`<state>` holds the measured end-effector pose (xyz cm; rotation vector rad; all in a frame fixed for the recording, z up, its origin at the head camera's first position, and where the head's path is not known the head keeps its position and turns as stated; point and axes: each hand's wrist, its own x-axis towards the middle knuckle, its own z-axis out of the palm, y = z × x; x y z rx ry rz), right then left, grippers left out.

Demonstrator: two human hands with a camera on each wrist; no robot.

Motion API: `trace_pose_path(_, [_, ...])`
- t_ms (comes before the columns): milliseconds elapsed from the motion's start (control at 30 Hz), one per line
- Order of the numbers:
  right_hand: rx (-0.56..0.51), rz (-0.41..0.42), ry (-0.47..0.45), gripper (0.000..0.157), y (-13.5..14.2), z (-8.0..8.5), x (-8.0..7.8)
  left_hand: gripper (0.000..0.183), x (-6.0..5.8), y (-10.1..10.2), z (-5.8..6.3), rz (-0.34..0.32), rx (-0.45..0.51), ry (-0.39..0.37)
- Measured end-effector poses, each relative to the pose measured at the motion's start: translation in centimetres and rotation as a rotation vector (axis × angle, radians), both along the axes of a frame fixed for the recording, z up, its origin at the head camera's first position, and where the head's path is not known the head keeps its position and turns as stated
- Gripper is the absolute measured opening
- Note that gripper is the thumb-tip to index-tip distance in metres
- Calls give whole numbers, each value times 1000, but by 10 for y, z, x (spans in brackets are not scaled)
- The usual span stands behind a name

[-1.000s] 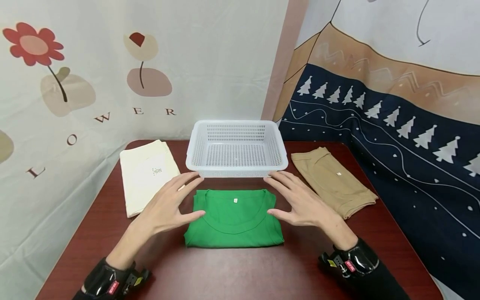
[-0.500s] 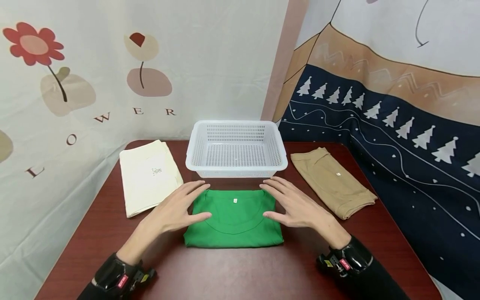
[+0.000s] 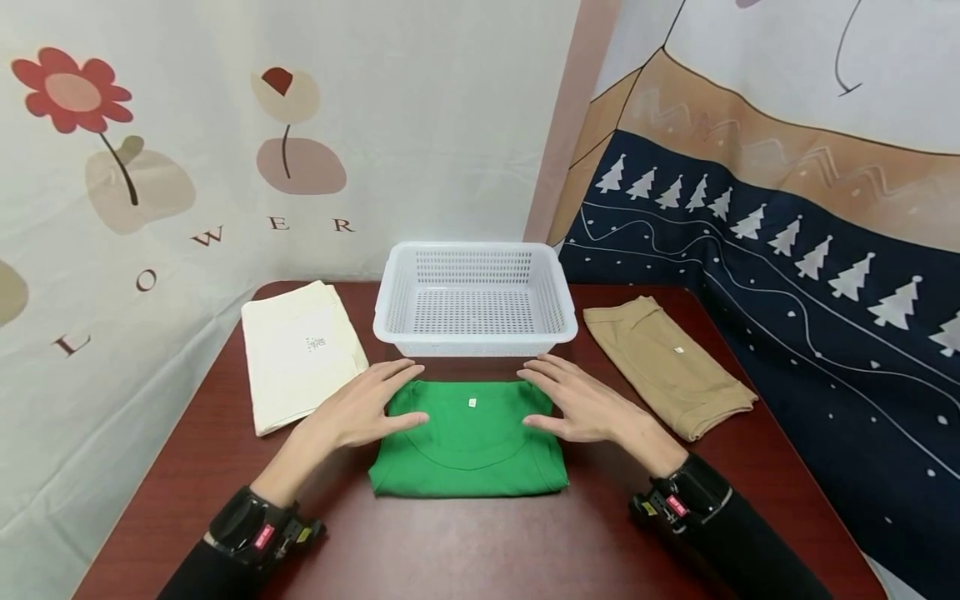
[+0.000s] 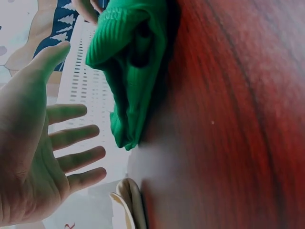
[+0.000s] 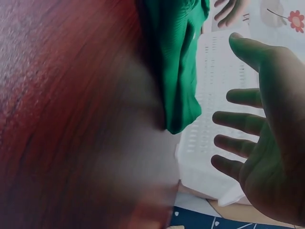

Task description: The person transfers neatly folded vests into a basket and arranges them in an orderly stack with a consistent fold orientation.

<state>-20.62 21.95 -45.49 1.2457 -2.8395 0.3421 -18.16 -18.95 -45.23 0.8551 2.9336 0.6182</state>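
Observation:
A folded green shirt (image 3: pixel 471 450) with a round neckline and a small white label lies flat in the middle of the table. Over its left side hovers my left hand (image 3: pixel 363 410), fingers extended and thumb spread. My right hand (image 3: pixel 581 404) mirrors it above the right side, palm down and fingers extended. Both wrist views show a gap between each hand and the green shirt (image 4: pixel 131 71), so neither hand holds anything. In the right wrist view the shirt (image 5: pixel 178 71) shows its folded layers from the side.
Behind the shirt stands a white perforated plastic basket (image 3: pixel 476 343). To the left lies a folded cream cloth item (image 3: pixel 296 358), to the right a folded tan garment (image 3: pixel 667 367). All rest on a dark red wooden table (image 3: pixel 465 550), with printed curtains (image 3: pixel 450 125) behind.
Both hands have moved slightly inward and lower over the green shirt, leaving the basket's front edge. The shirt, basket and other folded pieces stay where they were.

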Motion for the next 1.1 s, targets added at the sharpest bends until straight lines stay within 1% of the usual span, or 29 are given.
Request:
trace_pose_path(133, [6, -21, -31, 74, 1, -3, -2, 84, -3, -1, -4, 12, -3, -28])
trace_pose_path(267, [18, -42, -57, 69, 2, -7, -2, 76, -5, -2, -8, 8, 0, -44])
trace_pose_path(433, [35, -66, -87, 67, 3, -10, -2, 70, -7, -2, -12, 6, -9, -48])
trace_pose_path(633, [54, -81, -109, 66, 3, -12, -3, 66, -10, -1, -15, -12, -21, -36])
trace_pose_path(767, [58, -93, -137, 65, 2, -14, -4, 57, -11, 0, -17, -31, -30, -17])
trace_pose_path(900, [59, -93, -136, 64, 1, -16, -5, 51, -13, 1, -19, -41, -30, 7])
trace_pose_path(933, [56, -91, -131, 63, 0, -16, -6, 51, -15, 0, -21, -45, -24, 14])
trace_pose_path(1000, [48, -89, -120, 63, -1, -16, -6, 51, -20, -3, -30, -56, -2, 39])
trace_pose_path(1100, [31, -96, -114, 62, -2, -16, -6, 54, -31, -10, -49, -77, 25, 76])
